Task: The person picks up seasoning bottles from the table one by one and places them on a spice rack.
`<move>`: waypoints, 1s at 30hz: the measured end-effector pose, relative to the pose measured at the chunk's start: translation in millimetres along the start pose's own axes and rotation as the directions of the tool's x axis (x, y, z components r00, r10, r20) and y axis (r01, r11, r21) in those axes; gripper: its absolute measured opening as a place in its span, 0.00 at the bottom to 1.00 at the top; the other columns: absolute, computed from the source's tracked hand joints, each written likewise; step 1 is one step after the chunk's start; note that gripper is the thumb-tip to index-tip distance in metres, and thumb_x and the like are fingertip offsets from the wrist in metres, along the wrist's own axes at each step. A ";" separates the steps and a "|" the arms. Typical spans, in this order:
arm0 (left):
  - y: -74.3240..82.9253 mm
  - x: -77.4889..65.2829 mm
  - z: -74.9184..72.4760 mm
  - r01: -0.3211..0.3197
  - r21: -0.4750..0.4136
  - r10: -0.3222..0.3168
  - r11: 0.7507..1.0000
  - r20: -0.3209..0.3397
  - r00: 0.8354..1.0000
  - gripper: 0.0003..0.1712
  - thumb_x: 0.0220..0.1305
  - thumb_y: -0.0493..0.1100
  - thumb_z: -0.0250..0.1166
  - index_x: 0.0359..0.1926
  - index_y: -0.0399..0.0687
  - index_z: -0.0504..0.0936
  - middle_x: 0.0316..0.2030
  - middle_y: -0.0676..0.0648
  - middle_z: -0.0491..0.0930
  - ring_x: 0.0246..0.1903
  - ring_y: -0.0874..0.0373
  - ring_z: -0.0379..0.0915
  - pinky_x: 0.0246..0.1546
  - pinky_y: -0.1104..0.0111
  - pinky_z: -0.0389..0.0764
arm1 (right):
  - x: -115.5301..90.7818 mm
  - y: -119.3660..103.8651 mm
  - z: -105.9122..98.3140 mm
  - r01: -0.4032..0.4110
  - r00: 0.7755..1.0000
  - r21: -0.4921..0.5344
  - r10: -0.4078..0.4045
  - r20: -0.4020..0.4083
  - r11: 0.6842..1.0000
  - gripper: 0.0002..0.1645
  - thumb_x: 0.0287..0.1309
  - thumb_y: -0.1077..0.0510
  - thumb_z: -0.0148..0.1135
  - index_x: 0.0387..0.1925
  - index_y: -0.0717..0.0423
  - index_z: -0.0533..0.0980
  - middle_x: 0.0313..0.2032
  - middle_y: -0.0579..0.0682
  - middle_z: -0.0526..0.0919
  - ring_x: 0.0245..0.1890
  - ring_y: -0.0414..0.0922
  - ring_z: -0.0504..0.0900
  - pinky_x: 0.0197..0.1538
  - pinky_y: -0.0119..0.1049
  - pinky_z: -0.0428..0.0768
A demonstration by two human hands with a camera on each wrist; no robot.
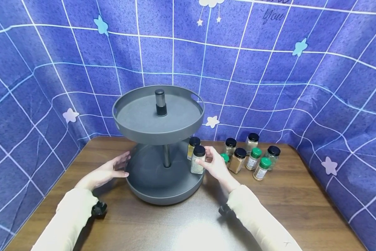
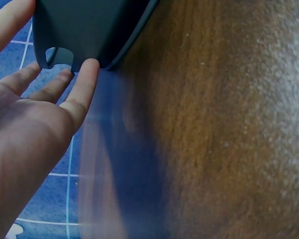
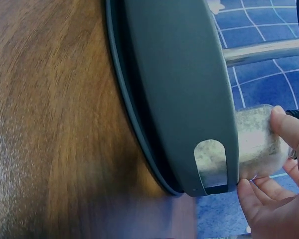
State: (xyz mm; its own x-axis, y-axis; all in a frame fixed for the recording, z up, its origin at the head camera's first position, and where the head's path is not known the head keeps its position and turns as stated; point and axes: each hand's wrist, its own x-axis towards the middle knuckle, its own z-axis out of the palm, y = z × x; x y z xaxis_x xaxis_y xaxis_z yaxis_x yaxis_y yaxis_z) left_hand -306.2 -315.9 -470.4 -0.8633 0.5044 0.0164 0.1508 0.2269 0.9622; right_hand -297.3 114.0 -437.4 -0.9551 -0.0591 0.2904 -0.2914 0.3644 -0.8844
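A grey two-tier round tray stand point(image 1: 158, 137) stands on a wooden table. On its lower tier point(image 1: 150, 181), at the right side, is a black-lidded spice jar point(image 1: 197, 164) with pale, speckled contents. My right hand point(image 1: 215, 164) holds this jar between thumb and fingers; in the right wrist view the jar point(image 3: 259, 137) shows behind the tray wall and through its handle cutout. Just behind it stands another black-lidded jar point(image 1: 191, 148) with yellow contents. My left hand point(image 1: 107, 171) is at the lower tier's left rim, its extended fingertips touching the wall near a cutout point(image 2: 60, 57).
To the right of the stand, several spice jars sit grouped on the table point(image 1: 285, 198), some with black lids point(image 1: 237, 162), others with green lids point(image 1: 261, 169). The upper tier point(image 1: 137, 115) overhangs the lower one. A blue gridded cloth point(image 1: 238, 69) hangs behind.
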 end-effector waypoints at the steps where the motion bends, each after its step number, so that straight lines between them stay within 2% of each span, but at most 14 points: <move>1: -0.5 -0.4 -0.4 -0.001 -0.003 0.001 1.000 0.001 1.000 0.53 0.57 0.34 0.65 0.73 0.38 0.38 0.72 0.32 0.39 0.69 0.31 0.34 0.53 0.83 0.64 | 0.2 0.6 0.1 -0.005 1.000 -0.001 0.005 0.002 1.000 0.29 0.47 0.60 0.72 0.52 0.60 0.72 0.44 0.60 0.82 0.46 0.52 0.80 0.52 0.45 0.78; 4: -1.6 -1.0 -1.1 -0.005 -0.002 0.005 1.000 0.000 1.000 0.53 0.58 0.34 0.65 0.73 0.37 0.38 0.72 0.32 0.39 0.69 0.31 0.34 0.53 0.83 0.64 | -1.6 -1.0 0.2 -0.008 1.000 0.006 0.008 0.009 1.000 0.29 0.48 0.60 0.72 0.53 0.59 0.72 0.44 0.60 0.81 0.47 0.53 0.80 0.53 0.46 0.77; 7: -2.0 -1.3 -1.1 -0.003 -0.012 0.003 1.000 -0.001 1.000 0.53 0.58 0.34 0.65 0.73 0.37 0.38 0.72 0.32 0.39 0.69 0.31 0.34 0.53 0.82 0.65 | -8.7 -16.6 -3.0 -0.009 1.000 0.028 0.008 0.024 1.000 0.28 0.49 0.63 0.70 0.53 0.63 0.71 0.45 0.64 0.80 0.49 0.56 0.78 0.55 0.49 0.75; 11: -2.0 -1.2 -0.6 0.001 -0.017 -0.001 1.000 0.001 1.000 0.54 0.58 0.34 0.65 0.73 0.37 0.37 0.72 0.32 0.38 0.69 0.32 0.33 0.54 0.82 0.65 | -8.3 -13.8 -2.1 -0.022 0.999 0.031 0.021 0.026 0.999 0.29 0.49 0.62 0.70 0.54 0.61 0.71 0.47 0.62 0.80 0.50 0.55 0.79 0.56 0.48 0.75; 14: -2.2 -0.5 -0.5 0.002 -0.009 -0.002 1.000 0.000 1.000 0.53 0.58 0.34 0.65 0.73 0.37 0.38 0.72 0.32 0.39 0.69 0.32 0.33 0.53 0.82 0.64 | -2.7 1.9 1.0 -0.026 0.999 0.015 0.025 0.020 1.000 0.30 0.49 0.60 0.71 0.54 0.57 0.71 0.48 0.58 0.81 0.50 0.51 0.79 0.56 0.44 0.76; 21: 0.6 0.0 0.8 -0.002 0.004 0.002 1.000 -0.002 1.000 0.53 0.57 0.34 0.65 0.73 0.36 0.38 0.72 0.31 0.38 0.69 0.31 0.34 0.53 0.84 0.64 | -4.8 -4.1 -3.5 -0.027 0.998 0.081 0.022 0.056 0.996 0.31 0.52 0.63 0.68 0.58 0.62 0.69 0.53 0.63 0.78 0.54 0.56 0.77 0.60 0.47 0.72; 24: 1.7 0.0 1.2 0.001 0.009 -0.001 1.000 -0.003 1.000 0.53 0.57 0.34 0.65 0.73 0.35 0.38 0.72 0.30 0.39 0.69 0.30 0.34 0.53 0.83 0.64 | -7.9 -14.1 -7.3 -0.022 0.997 0.113 0.013 0.080 0.993 0.35 0.52 0.64 0.67 0.62 0.64 0.65 0.56 0.67 0.74 0.57 0.59 0.74 0.62 0.51 0.69; 28: 2.3 0.4 1.6 0.013 0.002 -0.013 1.000 -0.002 1.000 0.53 0.57 0.34 0.65 0.73 0.36 0.38 0.72 0.31 0.39 0.69 0.31 0.34 0.53 0.83 0.64 | -14.6 -41.1 -17.3 0.004 0.993 0.139 -0.021 0.115 0.990 0.37 0.53 0.68 0.65 0.63 0.67 0.62 0.57 0.71 0.72 0.58 0.64 0.71 0.62 0.56 0.66; 30: 1.8 0.6 1.4 0.016 -0.007 -0.016 1.000 0.000 1.000 0.53 0.57 0.34 0.65 0.73 0.37 0.38 0.72 0.32 0.39 0.69 0.32 0.34 0.53 0.83 0.64 | -17.7 -54.4 -23.1 0.032 0.990 0.119 -0.047 0.131 0.992 0.36 0.53 0.69 0.65 0.62 0.68 0.62 0.56 0.73 0.71 0.57 0.65 0.72 0.61 0.57 0.67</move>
State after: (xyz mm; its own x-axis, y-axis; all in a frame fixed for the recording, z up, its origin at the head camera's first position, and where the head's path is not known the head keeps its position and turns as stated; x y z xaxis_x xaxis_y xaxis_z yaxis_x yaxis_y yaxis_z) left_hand -305.7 -314.0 -469.1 -0.8657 0.5005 0.0008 0.1334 0.2293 0.9642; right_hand -263.3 116.7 -385.9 -0.9391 -0.1972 0.2815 -0.3257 0.2492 -0.9121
